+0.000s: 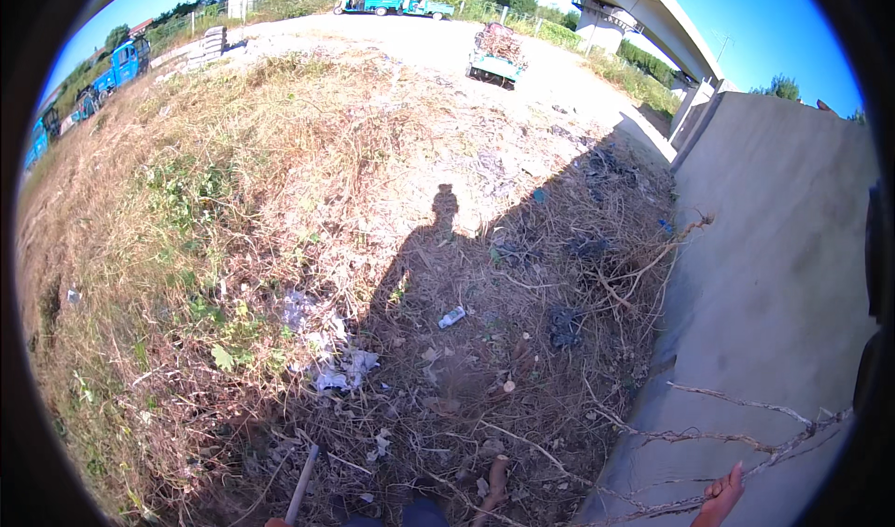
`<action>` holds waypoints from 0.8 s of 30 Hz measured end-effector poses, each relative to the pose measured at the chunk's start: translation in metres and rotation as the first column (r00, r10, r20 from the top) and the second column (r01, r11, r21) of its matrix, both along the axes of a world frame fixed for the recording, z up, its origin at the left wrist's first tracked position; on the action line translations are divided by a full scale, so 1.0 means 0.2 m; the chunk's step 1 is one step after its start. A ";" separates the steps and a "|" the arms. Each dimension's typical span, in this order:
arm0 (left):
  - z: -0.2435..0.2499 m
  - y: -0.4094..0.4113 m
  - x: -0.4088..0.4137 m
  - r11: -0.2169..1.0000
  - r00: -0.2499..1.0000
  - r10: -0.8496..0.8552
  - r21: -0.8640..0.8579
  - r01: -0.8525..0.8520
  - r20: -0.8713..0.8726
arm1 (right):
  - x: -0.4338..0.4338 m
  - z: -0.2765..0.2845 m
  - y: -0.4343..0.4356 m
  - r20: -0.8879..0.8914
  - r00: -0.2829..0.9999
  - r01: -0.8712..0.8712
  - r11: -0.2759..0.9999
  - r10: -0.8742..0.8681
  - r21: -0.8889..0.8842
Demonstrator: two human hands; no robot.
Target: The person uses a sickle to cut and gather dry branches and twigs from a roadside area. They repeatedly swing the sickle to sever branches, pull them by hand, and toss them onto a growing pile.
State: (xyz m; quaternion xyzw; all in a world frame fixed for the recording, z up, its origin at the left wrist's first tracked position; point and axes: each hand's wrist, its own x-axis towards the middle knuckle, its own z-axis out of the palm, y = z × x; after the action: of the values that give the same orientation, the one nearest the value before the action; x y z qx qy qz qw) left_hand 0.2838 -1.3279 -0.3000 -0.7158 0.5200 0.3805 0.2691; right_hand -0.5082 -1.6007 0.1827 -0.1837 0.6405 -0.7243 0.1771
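Note:
At the lower right my right hand is closed around a dry, forked branch, whose twigs spread in front of the grey wall. At the bottom edge, left of centre, only a small part of my left hand shows, at the lower end of a wooden handle; the handle's far end is not clear. Between the hands, a thick piece of cut wood lies on the ground, close to my dark-clothed legs.
A grey wall rises on the right. Dry brush, dead branches, a white bottle and white plastic scraps litter the ground. A small vehicle loaded with sticks stands ahead, with blue vehicles beyond.

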 end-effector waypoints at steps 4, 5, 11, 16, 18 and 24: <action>0.07 -0.19 -0.03 0.969 0.968 -0.246 0.005 0.246 -0.056 | 0.53 0.24 0.04 0.013 0.999 0.044 0.998 -0.045 0.045; 0.10 -0.23 -0.02 0.953 0.952 -0.297 0.031 0.300 -0.076 | 0.53 0.21 0.08 0.001 0.999 0.040 0.998 -0.041 0.049; 0.05 -0.21 0.05 0.963 0.984 -0.167 -0.222 0.151 -0.055 | 0.56 0.07 0.12 0.112 0.993 0.024 0.998 -0.030 0.052; 0.44 -0.47 -0.21 0.756 0.580 0.439 -0.065 -0.651 -0.686 | 0.48 -0.04 0.01 0.098 0.989 -0.102 0.989 0.112 -0.102; 0.65 -0.66 -0.25 0.469 0.193 0.677 0.214 -0.857 -0.710 | 0.71 0.07 -0.10 0.082 0.978 -0.181 0.976 0.192 -0.125; 0.51 -0.88 -0.18 0.232 -0.059 0.555 0.223 -0.947 -0.830 | 1.07 0.28 -0.26 0.015 0.818 -0.546 0.786 0.575 -0.291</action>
State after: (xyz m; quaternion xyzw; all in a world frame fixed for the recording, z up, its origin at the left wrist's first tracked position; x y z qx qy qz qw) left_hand 0.2479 -1.5048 -0.1982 -0.6571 0.1268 0.6032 -0.4340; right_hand -0.2937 -1.6525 0.2387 -0.3509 0.4408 -0.7285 0.3896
